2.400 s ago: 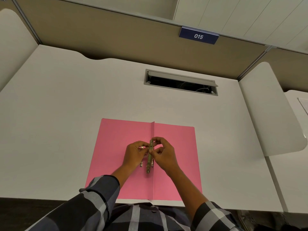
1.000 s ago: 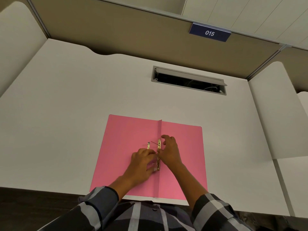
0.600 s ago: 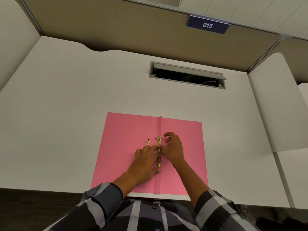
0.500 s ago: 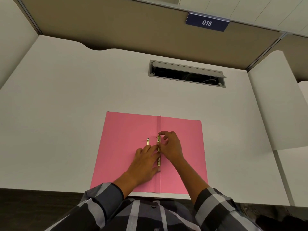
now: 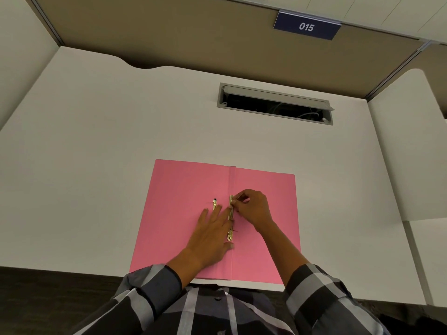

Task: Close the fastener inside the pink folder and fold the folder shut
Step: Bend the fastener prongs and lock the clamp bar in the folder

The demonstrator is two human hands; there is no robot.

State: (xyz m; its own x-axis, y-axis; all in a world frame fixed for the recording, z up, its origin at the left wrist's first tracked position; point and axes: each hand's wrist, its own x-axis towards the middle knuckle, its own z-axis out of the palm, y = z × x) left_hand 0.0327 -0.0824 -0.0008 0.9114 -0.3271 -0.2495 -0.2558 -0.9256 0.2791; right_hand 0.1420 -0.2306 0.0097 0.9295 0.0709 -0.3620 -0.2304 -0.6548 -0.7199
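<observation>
The left hand (image 5: 212,234) is lying flat and open on the pink folder (image 5: 183,189), hiding part of the brass fastener (image 5: 231,215); the right hand (image 5: 252,207) is pinching its top end.

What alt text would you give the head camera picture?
Two hands work a brass fastener at the fold of an open pink folder on a white desk: left hand pressed flat, right hand pinching its far end.

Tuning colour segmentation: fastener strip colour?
Gold metal fastener strip against the pink folder; head view, the only one.
</observation>
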